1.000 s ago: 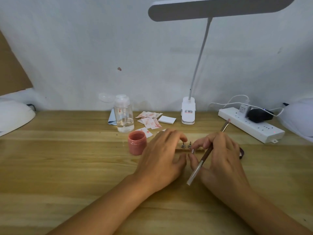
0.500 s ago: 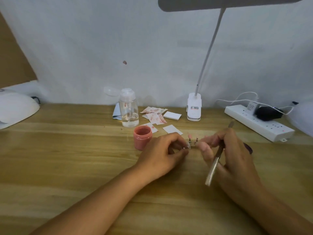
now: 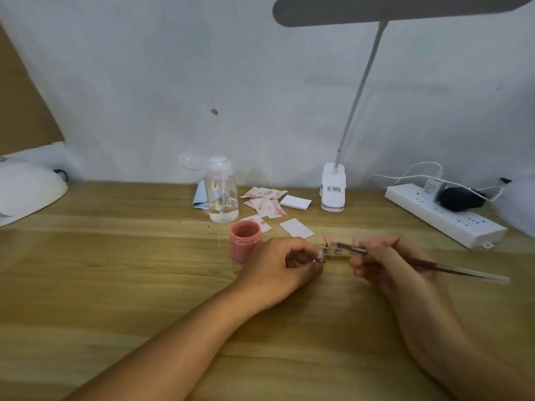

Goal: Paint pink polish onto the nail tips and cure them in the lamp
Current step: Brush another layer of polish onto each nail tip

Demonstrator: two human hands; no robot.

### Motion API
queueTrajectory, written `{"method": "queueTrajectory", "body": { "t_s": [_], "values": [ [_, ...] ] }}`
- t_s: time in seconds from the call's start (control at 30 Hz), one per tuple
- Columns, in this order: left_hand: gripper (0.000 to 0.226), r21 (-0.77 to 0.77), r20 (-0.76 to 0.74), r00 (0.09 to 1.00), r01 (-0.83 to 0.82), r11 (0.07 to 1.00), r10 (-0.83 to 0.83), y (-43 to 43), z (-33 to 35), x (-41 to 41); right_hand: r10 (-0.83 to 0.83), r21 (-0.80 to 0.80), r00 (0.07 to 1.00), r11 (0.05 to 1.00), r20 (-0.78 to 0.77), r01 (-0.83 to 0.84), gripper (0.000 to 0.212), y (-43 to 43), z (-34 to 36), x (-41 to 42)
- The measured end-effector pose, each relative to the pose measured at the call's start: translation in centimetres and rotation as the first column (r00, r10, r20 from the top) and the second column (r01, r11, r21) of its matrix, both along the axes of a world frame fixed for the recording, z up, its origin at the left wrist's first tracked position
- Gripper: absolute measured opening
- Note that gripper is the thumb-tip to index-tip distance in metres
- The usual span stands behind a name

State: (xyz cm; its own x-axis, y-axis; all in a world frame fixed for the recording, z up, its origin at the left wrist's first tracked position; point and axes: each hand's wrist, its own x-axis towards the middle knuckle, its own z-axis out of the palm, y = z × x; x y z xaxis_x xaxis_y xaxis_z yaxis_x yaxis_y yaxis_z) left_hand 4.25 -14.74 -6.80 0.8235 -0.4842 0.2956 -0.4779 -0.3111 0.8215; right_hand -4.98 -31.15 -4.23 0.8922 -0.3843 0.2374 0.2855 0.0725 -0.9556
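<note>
The left hand (image 3: 278, 264) and the right hand (image 3: 388, 266) are both bare. The left forearm (image 3: 179, 342) and the right forearm (image 3: 451, 342) are bare too, uncovered down to the lower edge. The fingernails are too blurred to tell.

The peg strip (image 3: 337, 252) lies on the table (image 3: 115, 285) between the left hand (image 3: 278, 264) and the right hand (image 3: 385, 264), its left end pinched in the left fingertips. The brush (image 3: 428, 266), held in the right hand, reaches left over the pegs and trails off to that hand's right. The polish jar (image 3: 245, 241) stands just left of the left hand. Behind the jar are the pump bottle (image 3: 221, 192) and the scattered pads (image 3: 265, 202). The desk lamp base (image 3: 333, 188) stands behind both hands. The power strip (image 3: 443, 215) lies behind and right of the right hand, and the curing lamp (image 3: 26, 192) sits far left of the left hand.
</note>
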Motion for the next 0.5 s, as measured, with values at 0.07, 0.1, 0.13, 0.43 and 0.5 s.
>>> {"method": "queueTrajectory", "body": {
  "t_s": [0.07,0.1,0.13,0.43,0.5],
  "values": [
    [0.012,0.001,-0.014,1.000,-0.001,1.000,0.001,-0.1,-0.1,-0.1,-0.018,0.020,1.000,1.000,-0.010,0.018,0.016,-0.1,-0.3,0.1],
    [0.013,-0.001,-0.023,1.000,-0.001,1.000,0.001,-0.2,-0.1,-0.1,-0.023,0.026,1.000,0.999,-0.010,0.023,0.013,-0.1,-0.4,0.1],
    [0.013,-0.006,-0.031,1.000,-0.001,1.000,0.000,-0.2,-0.1,-0.2,-0.019,0.023,1.000,1.000,-0.007,0.019,0.008,0.0,-0.4,0.2],
    [0.012,0.011,-0.050,0.999,-0.004,1.000,0.004,0.2,-0.2,-0.3,0.103,-0.144,0.994,0.984,-0.035,-0.107,0.014,0.9,-0.5,0.0],
    [0.012,0.008,-0.046,0.999,-0.002,1.000,0.003,0.2,-0.1,-0.3,0.103,-0.158,0.994,0.982,-0.038,-0.108,0.012,1.1,-0.5,0.1]
  ]
}}
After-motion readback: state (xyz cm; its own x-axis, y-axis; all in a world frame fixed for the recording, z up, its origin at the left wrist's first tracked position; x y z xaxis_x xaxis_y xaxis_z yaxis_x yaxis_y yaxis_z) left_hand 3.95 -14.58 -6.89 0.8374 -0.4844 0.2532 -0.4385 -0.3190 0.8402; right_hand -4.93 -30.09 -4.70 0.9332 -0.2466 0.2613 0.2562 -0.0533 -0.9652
